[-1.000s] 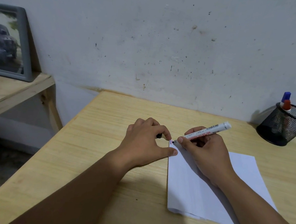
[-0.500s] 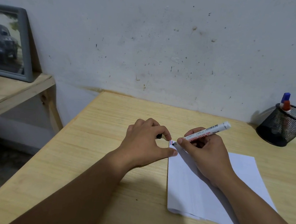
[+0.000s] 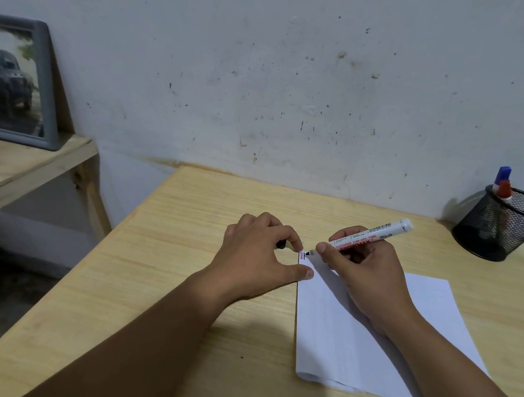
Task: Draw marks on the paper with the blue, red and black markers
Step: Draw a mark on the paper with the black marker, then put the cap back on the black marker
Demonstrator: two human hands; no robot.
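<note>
A white sheet of paper (image 3: pixel 338 335) lies on the wooden table (image 3: pixel 157 284). My right hand (image 3: pixel 364 266) grips a white-barrelled black marker (image 3: pixel 372 235), with its tip touching the paper's top left corner beside small blue, red and black marks (image 3: pixel 302 255). My left hand (image 3: pixel 257 256) presses the paper's left edge with its thumb and holds a small black cap (image 3: pixel 281 245) between its fingers. The blue marker (image 3: pixel 502 175) and the red marker (image 3: pixel 504 190) stand in the black mesh cup (image 3: pixel 498 231).
The mesh cup stands at the table's far right by the wall. A framed car picture (image 3: pixel 13 82) leans on a wooden shelf (image 3: pixel 26 165) at the left. The wall runs close behind the table.
The marker tip has shifted slightly to the right at the paper's corner. Both hands otherwise stay where they were.
</note>
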